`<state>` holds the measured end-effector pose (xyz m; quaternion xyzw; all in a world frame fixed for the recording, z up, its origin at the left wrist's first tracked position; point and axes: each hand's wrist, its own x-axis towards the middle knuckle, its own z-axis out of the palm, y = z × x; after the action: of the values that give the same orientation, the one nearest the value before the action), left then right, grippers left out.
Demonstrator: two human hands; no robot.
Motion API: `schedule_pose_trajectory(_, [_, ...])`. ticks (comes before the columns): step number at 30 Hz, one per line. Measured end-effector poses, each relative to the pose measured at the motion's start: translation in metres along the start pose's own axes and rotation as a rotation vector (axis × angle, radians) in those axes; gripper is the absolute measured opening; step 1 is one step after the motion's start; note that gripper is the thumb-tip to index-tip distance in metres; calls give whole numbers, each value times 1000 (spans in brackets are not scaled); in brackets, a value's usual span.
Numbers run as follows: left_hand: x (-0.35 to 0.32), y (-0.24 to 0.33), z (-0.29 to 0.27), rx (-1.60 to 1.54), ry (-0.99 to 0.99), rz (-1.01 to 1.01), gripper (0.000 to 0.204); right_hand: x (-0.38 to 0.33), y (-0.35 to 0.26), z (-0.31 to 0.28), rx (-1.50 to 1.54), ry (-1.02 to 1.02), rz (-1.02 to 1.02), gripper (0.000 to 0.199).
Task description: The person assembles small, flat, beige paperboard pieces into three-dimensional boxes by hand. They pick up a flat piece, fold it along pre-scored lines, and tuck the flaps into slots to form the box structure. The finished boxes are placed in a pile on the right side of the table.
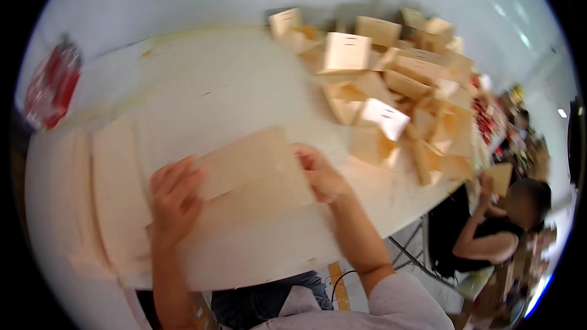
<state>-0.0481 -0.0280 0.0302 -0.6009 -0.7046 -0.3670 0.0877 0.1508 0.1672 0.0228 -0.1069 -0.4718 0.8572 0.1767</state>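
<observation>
A flat piece of brown kraft paper (254,168), like a folded bag with a crease across it, is held tilted above the near part of the table. My left hand (177,198) has its fingers bent over the left edge of the paper, slightly smeared by motion. At the right edge my right hand (321,174) is closed, thumb and fingers pinching the paper's side. Stacks of flat kraft pieces (119,189) lie to the left of my left hand.
Opened kraft paper bags (391,91) with slotted flaps are heaped at the back right of the white table (202,104). A red item in clear plastic (54,85) rests at the far left. Beyond the right edge, another person (489,226) sits holding a kraft piece.
</observation>
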Motion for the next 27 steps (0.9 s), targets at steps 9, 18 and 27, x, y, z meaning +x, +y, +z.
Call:
schedule_pose_trajectory(9, [-2, 9, -2, -8, -44, -63, 50, -2, -7, 5, 55, -89, 26, 24])
schedule_pose_trajectory(18, [-11, -10, -2, -71, -2, -87, 44, 7, 12, -3, -769, 380, -323, 18])
schedule_pose_trajectory(27, [-6, -1, -7, 74, -2, -52, 43, 1, -4, 19, -649, 339, -270, 36])
